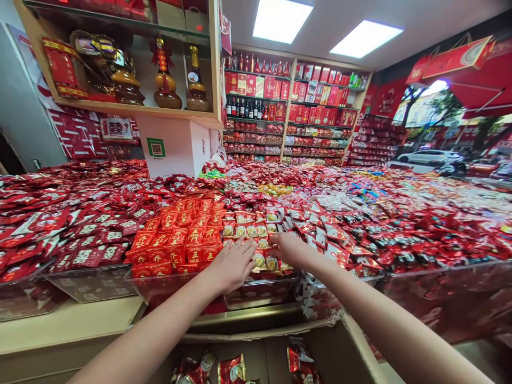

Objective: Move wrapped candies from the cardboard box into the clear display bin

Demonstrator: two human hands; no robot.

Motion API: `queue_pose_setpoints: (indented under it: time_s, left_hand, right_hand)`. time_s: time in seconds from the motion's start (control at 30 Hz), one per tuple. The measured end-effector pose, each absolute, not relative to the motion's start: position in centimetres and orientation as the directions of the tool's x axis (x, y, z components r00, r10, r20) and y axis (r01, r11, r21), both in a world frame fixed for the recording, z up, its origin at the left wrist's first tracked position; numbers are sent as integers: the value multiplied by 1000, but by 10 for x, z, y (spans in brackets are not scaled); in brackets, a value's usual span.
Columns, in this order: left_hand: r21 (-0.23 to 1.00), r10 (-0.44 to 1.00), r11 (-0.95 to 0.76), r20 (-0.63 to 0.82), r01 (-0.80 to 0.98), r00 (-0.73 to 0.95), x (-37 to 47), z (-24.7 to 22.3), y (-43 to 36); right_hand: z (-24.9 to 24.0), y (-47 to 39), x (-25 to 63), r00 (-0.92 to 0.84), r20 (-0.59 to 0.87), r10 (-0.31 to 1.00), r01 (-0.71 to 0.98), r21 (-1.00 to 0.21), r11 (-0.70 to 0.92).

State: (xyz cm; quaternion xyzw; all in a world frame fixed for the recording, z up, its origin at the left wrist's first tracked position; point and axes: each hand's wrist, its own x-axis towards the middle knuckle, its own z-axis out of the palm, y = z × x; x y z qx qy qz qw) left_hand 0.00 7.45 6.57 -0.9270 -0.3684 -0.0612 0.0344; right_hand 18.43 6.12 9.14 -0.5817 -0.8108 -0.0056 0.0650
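My left hand (237, 264) lies flat with its fingers stretched out over small red-and-gold snack packets, near the front of a clear plastic bin (260, 296). Just right of it, my right hand (294, 252) has its fingers bent and closed on a snack packet in the same bin; the fingertips are partly hidden. Rows of these snack packets (250, 230), each printed with a round pale picture, stand behind and between the hands. Bright red packets (176, 240) with gold characters fill the bin left of my left hand.
Below, an open cardboard box (264, 341) holds several loose packets (232, 370). More bins of red packets (352, 240) spread right and back. A white pillar (172, 149) and glass-fronted cabinet (140, 114) stand at left. Shelves (285, 106) with bottles and boxes line the far wall.
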Motion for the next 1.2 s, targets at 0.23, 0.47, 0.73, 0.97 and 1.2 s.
queue_pose_setpoints:
  time_s: [0.23,0.47,0.73,0.97,1.2]
  left_hand:
    - [-47,660,-743,117,668,742,-8,65,73]
    - [-63,630,-762,159,645,760,-7,65,79]
    - [-74,531,-824,239,561,813,-17,86,73]
    - [-109,547,-798,279,592,789,-16,78,66]
    - [-93,569,-786,279,611,774,-17,74,64]
  right_hand:
    - [86,51,187,-403,32,915,913,-50,404]
    - [75,54,190,-406,94,909,910,-46,412]
    - [70,40,169,-526,350,775,818,-41,574]
    - [59,44,157,-508,355,785,829,-45,557]
    - [59,42,156,-454,326,829,872,-32,489]
